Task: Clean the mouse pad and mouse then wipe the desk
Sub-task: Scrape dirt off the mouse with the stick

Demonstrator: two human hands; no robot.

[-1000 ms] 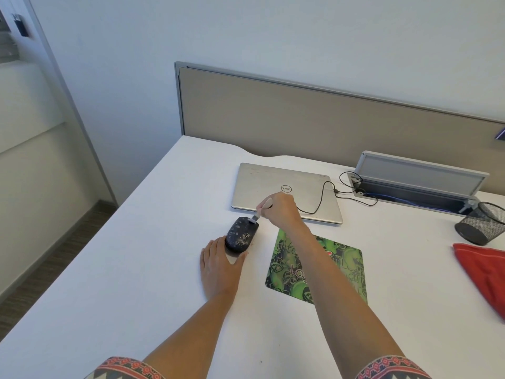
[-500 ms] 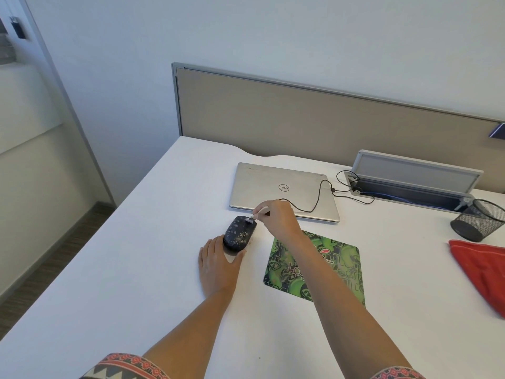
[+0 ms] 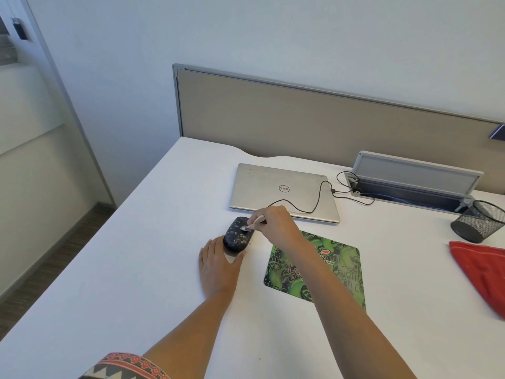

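Broadly, a white worktop (image 3: 136,269) fills the lower frame, backed by a beige divider panel (image 3: 300,119) across the upper middle. A closed silver laptop (image 3: 273,187) lies just above centre, with a black cable (image 3: 317,198) trailing over its right part. Right of centre lies the green patterned mouse pad (image 3: 344,266), partly crossed by the right forearm. A red cloth (image 3: 483,272) sits at the right edge, with a black mesh cup (image 3: 478,222) just above it. The left hand (image 3: 218,269) lies flat at centre, fingers straight, touching the lower end of the dark speckled mouse (image 3: 236,237), which sits on the worktop just left of the pad. The right hand (image 3: 276,224) pinches a small pale tool (image 3: 252,224), possibly a brush, its tip touching the mouse's top.
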